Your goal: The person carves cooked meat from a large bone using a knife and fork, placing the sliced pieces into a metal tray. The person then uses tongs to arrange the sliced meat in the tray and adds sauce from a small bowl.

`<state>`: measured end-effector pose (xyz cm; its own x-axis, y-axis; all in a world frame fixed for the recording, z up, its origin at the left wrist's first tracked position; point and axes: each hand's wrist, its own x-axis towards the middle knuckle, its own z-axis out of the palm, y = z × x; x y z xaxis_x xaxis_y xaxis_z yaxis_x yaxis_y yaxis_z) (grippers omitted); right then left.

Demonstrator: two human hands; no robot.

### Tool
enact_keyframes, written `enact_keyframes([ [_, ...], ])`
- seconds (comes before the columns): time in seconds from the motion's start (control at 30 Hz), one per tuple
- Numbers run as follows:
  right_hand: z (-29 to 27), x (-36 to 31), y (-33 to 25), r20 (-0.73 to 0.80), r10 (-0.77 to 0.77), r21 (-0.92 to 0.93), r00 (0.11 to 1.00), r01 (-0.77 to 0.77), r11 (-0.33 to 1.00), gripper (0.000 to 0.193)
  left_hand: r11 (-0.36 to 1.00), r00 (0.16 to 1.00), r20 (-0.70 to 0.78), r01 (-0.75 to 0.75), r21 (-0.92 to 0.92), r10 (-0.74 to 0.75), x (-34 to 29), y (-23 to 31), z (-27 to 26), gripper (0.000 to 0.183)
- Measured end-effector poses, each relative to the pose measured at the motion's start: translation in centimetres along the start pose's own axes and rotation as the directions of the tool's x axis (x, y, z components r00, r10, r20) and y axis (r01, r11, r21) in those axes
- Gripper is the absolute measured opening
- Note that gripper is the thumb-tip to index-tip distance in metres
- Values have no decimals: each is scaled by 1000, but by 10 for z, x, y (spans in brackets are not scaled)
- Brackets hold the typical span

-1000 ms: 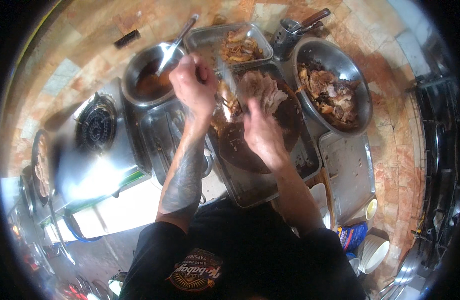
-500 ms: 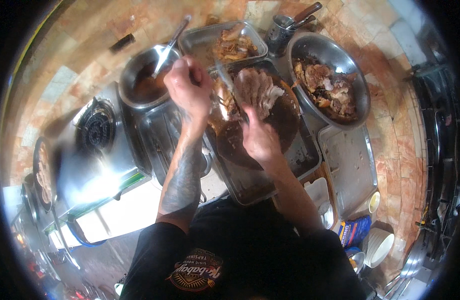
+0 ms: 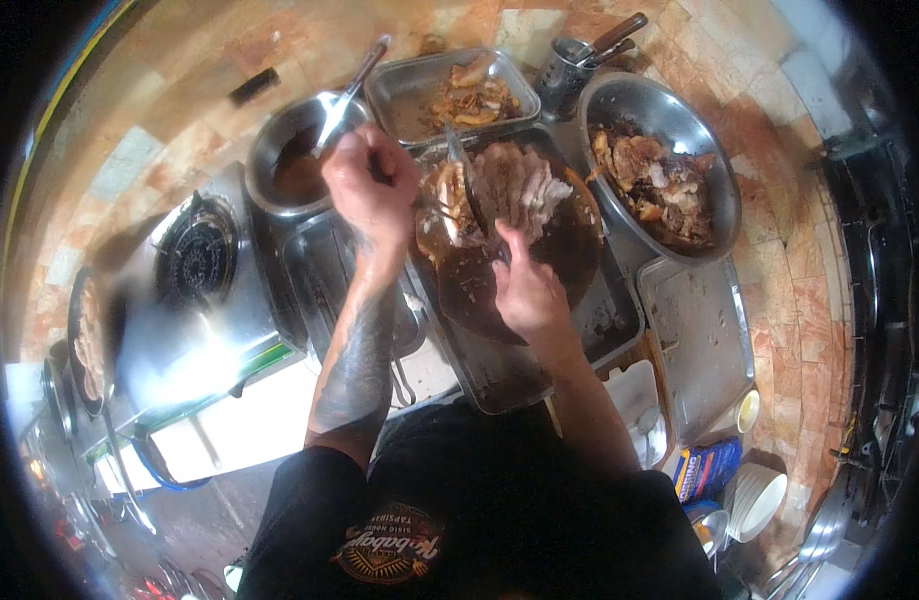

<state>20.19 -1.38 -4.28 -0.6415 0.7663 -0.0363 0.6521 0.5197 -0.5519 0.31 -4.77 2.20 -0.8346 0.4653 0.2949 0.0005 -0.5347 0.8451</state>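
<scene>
My left hand (image 3: 371,185) is closed around a fork (image 3: 437,208), its handle hidden in the fist. The tines point right, against a browned piece of cooked meat (image 3: 453,195). In my right hand (image 3: 529,295) is a knife (image 3: 466,170), index finger stretched along it. Its blade stands between that piece and a fan of sliced meat (image 3: 524,185) lying to the right. Both portions rest on a round, dark cutting board (image 3: 479,295), which sits in a metal tray (image 3: 499,390).
Behind my left hand is a steel bowl (image 3: 269,195) of brown liquid with a utensil (image 3: 354,85) in it. A tray of meat pieces (image 3: 469,100) lies at the back. Right of the board stands a large bowl (image 3: 669,105) of meat. A burner (image 3: 196,255) is at left.
The knife has come slightly nearer to me and to the right, and my right index finger is straighter along it. My left hand holds the fork in nearly the same place.
</scene>
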Motion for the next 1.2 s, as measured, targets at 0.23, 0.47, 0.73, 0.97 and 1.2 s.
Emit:
enact_keyframes([
  [0.23, -4, -1, 19, 57, 46, 292, 997, -61, 955, 52, 961, 986, -54, 141, -238, -158, 3, 18, -17, 45],
  [0.47, -16, -2, -23, -114, -66, 191, 991, 87, 978, 51, 956, 993, -34, 103, -274, -117, 5, -13, -8, 45],
  [0.73, -20, 14, -50, -34, -19, 91, 999, 22, 996, 48, 996, 1000, 8, 22, -88, -21, -2, -13, -7, 45],
  [0.97, -10, 10, -43, 48, 56, 78, 997, -59, 995, 47, 992, 999, 47, 29, -125, -23, -5, -13, -9, 49],
  [1.2, -2, -48, -33, 71, 137, 77, 988, -142, 987, 49, 988, 990, 36, -136, 77, 133, 0, -13, -6, 49],
])
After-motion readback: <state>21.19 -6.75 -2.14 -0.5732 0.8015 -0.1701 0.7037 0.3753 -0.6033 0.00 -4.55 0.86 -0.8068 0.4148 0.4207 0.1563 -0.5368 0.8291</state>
